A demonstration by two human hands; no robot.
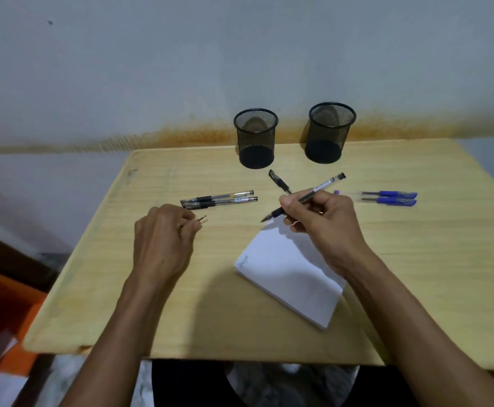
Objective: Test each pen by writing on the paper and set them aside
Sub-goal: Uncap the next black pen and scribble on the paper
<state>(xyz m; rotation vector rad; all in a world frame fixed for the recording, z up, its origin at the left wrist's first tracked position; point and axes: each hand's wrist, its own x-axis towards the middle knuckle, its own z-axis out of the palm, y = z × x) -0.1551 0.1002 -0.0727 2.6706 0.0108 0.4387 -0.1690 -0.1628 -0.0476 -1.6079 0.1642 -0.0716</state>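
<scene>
My right hand (322, 221) grips an uncapped black pen (323, 186), its tip hovering just above the far corner of a white notepad (287, 277) that carries a small scribble near its left corner. My left hand (163, 239) rests on the wooden table (122, 274) and pinches a small dark piece, likely the pen's cap (201, 219). Two capped black pens (219, 199) lie side by side beyond the left hand. One more black pen (279, 181) lies behind my right hand, partly hidden. Two blue pens (386, 197) lie at the right.
Two black mesh pen cups (256, 138) (329, 132) stand at the table's far edge against the wall. An orange object (2, 306) sits on the floor at the left, below the table's edge.
</scene>
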